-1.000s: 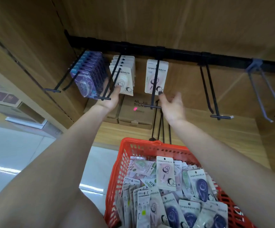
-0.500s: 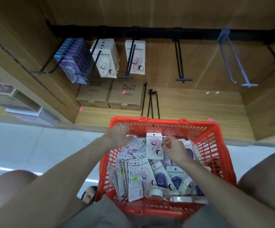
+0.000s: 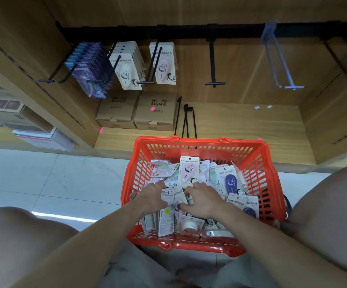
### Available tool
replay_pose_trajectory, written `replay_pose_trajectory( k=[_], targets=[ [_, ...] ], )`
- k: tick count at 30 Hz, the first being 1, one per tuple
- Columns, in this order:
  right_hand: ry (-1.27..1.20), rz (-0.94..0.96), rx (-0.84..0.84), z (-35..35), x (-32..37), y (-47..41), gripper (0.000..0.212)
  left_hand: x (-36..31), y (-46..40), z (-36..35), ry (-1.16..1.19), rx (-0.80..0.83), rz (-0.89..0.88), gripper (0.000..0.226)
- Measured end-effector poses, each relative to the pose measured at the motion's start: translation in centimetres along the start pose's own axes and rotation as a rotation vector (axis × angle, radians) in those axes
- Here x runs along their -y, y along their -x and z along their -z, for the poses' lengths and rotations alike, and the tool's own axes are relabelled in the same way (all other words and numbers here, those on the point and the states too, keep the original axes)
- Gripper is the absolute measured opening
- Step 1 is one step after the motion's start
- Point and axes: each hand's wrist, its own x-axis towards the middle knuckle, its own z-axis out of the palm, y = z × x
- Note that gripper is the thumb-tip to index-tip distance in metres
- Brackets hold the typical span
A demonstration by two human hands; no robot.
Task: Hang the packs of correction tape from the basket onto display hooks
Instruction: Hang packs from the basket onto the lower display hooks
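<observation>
A red basket (image 3: 199, 142) on the floor between my knees holds several correction tape packs. Both hands are inside it. My left hand (image 3: 151, 196) lies on the pile with its fingers stretched toward the middle. My right hand (image 3: 203, 201) rests palm down on the packs, its thumb touching a pink pack (image 3: 175, 202) that lies between the two hands. Neither hand plainly grips a pack. Another pink pack (image 3: 189, 169) leans upright just beyond my fingers. A blue pack (image 3: 229, 181) lies to its right.
On the black rail, hooks carry purple packs (image 3: 89, 69), white packs (image 3: 127, 67) and one pink pack (image 3: 164, 63). A black hook (image 3: 214, 65) and a blue-grey hook (image 3: 280, 61) hang bare. Two cardboard boxes (image 3: 153, 113) and loose hooks (image 3: 187, 119) sit on the shelf.
Both hands came down from the hooks into the basket. The right hand has let go of the upright pink pack, and both hands have moved nearer across the pile.
</observation>
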Motion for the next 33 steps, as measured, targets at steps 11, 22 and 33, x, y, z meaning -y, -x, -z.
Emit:
replay_pose_trajectory(
  k=[11,22,33],
  targets=[
    [-0.052,-0.128,-0.128,-2.1,0.9,-0.3,0.039,0.0,1.0,1.7,0.127,-0.223,0.024,0.036],
    [-0.488,-0.329,-0.130,0.2,-1.9,-0.8,0.010,-0.2,-0.4,0.0,0.489,-0.013,-0.023,0.041],
    [-0.760,-0.377,-0.242,1.2,-3.6,0.0,0.015,-0.5,-2.7,-2.6,0.042,-0.053,-0.054,0.064]
  ],
)
